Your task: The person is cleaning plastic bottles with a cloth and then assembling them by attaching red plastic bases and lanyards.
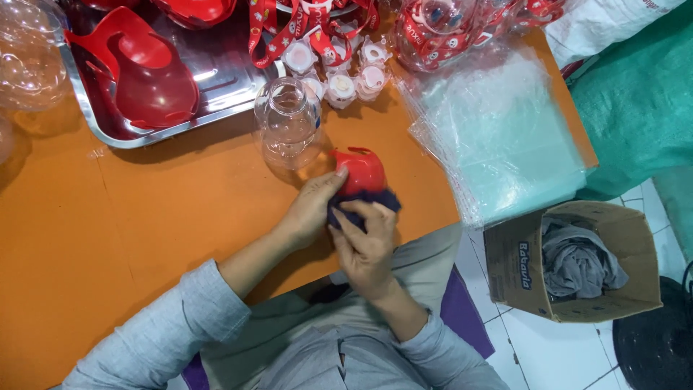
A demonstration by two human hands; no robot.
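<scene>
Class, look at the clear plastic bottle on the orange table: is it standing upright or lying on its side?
Upright. The clear bottle shows its round open mouth facing the camera, its body spreading below on the orange table.

bottle (pixel 289 123) behind hands, tray (pixel 216 79) beyond

**Worker's clothing, seen from above**

Long-sleeved top, light grey, soft knit. Left sleeve (pixel 170 328) pushed up the forearm, cuff bunched. Right sleeve (pixel 440 347) gathered likewise near the wrist. Trousers (pixel 426 253) grey-beige. Both hands bare, without gloves.
</scene>
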